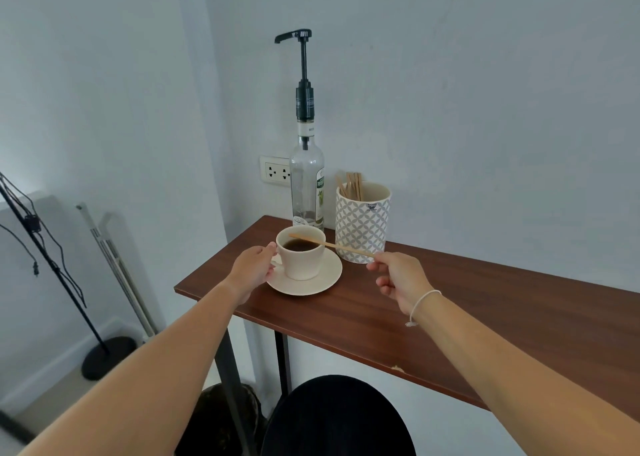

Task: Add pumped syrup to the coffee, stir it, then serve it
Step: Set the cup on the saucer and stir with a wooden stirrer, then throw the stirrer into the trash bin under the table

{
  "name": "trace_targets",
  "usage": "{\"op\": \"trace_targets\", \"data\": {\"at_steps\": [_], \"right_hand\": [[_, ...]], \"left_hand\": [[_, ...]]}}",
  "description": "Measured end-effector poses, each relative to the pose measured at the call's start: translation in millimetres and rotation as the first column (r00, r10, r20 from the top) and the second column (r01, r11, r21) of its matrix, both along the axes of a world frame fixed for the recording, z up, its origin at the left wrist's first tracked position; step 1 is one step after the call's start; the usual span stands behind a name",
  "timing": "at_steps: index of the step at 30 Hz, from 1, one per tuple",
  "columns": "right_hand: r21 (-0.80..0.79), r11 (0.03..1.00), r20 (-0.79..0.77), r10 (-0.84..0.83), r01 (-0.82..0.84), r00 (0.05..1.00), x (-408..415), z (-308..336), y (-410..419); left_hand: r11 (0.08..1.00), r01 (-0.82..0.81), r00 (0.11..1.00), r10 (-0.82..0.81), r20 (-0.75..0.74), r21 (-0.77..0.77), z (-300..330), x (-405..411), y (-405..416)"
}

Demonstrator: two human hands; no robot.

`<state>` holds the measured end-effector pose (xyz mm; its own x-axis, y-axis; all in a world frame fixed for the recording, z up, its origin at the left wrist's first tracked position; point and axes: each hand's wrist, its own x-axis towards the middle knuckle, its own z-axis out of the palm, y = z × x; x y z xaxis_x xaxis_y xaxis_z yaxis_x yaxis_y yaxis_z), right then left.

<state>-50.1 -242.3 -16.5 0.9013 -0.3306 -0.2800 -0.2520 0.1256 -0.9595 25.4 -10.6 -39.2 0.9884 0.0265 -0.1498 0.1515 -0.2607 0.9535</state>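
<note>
A cream cup (300,261) of dark coffee (300,246) stands on a cream saucer (323,280) near the left end of the brown table (450,320). My left hand (254,268) grips the cup's handle side. My right hand (398,279) pinches a wooden stir stick (332,245) that lies level above the cup's rim, its far end over the coffee. Behind the cup stands a clear syrup bottle (306,188) with a tall black pump (300,36), its spout pointing left.
A patterned ceramic holder (362,228) with several wooden sticks stands right of the bottle. A wall socket (275,171) is behind the bottle. A black stand (104,355) with cables is on the floor at left. A black round seat (332,421) sits below me.
</note>
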Motion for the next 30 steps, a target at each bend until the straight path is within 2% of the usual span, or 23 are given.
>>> {"op": "trace_targets", "data": {"at_steps": [5,12,22,25,30], "right_hand": [[0.04,0.999,0.027,-0.013,0.012,1.0,3.9,6.2,8.3],[0.092,0.993,0.109,-0.086,0.077,0.99,11.0,28.5,37.5],[0.058,0.986,0.223,-0.165,0.156,0.961,38.1,63.5,170.2],[-0.012,0.985,0.238,-0.164,0.171,0.957,48.6,63.4,216.0],[-0.11,0.978,0.248,-0.145,0.177,0.958,59.9,59.9,278.5]], "left_hand": [[0.998,-0.017,1.0,0.015,-0.026,-0.061,1.1,0.2,8.7],[0.999,0.016,1.0,-0.016,0.011,-0.03,10.2,1.1,49.2],[0.999,0.028,0.992,-0.033,0.12,0.046,38.2,33.9,204.7],[0.999,0.039,0.991,-0.043,0.127,0.034,43.4,47.2,258.4],[0.993,0.054,0.988,-0.068,0.136,0.103,44.2,66.5,324.1]]}}
